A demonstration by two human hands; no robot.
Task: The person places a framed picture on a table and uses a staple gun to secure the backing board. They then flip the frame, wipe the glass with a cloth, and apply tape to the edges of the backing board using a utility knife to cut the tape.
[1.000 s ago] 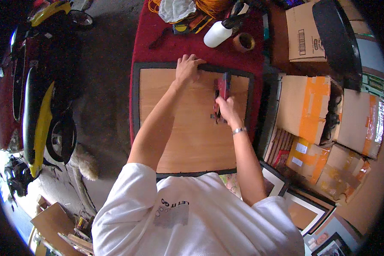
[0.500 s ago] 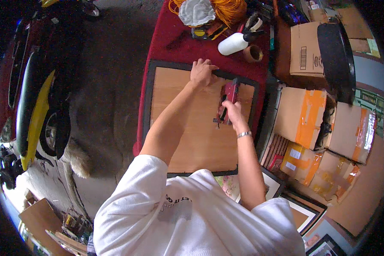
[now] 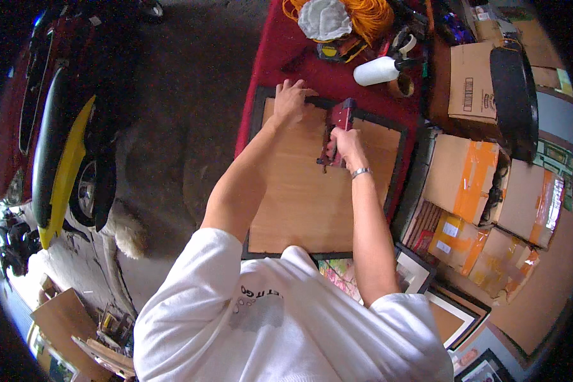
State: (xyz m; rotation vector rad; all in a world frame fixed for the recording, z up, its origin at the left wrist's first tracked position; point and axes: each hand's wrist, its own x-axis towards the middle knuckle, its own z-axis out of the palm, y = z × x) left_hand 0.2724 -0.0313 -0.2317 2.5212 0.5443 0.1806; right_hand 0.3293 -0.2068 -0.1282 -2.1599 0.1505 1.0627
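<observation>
A picture frame with a dark border lies face down, its light-brown wooden backing board facing up. My right hand is wrapped round the handle of a red nail gun. The tool lies low over the board, its far end at the frame's far border. Exactly where its nose touches is hard to see. My left hand rests at the far border near the far left corner, fingers spread, holding nothing.
The frame lies on a red-covered table. Beyond it are a white bottle, a tape roll, orange cord and a tape measure. Cardboard boxes stand right, framed pictures lower right, and a vehicle left.
My left hand has slid left along the far border toward the corner. The nail gun has moved left and farther away in my right hand. The whole view has shifted slightly.
</observation>
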